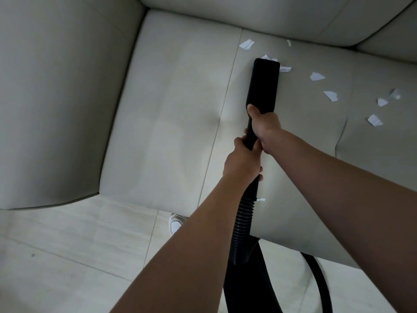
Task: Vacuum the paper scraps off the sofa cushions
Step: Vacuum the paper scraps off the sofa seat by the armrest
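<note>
A black vacuum nozzle (264,82) lies flat on the pale sofa seat cushion (171,109), its tip among white paper scraps (317,76). Several scraps lie scattered right of the nozzle, and one larger scrap (246,44) sits near the backrest. My right hand (264,126) grips the nozzle's neck. Just behind it, my left hand (242,163) grips the tube where the ribbed black hose (243,224) begins. A small scrap (261,199) lies by the hose near the cushion's front edge.
The sofa's armrest (58,98) rises at the left and the backrest (259,16) runs along the top. Pale floor tiles (79,245) lie below, with a white shoe (176,223) at the sofa's front. The hose loops down to the floor at the lower right.
</note>
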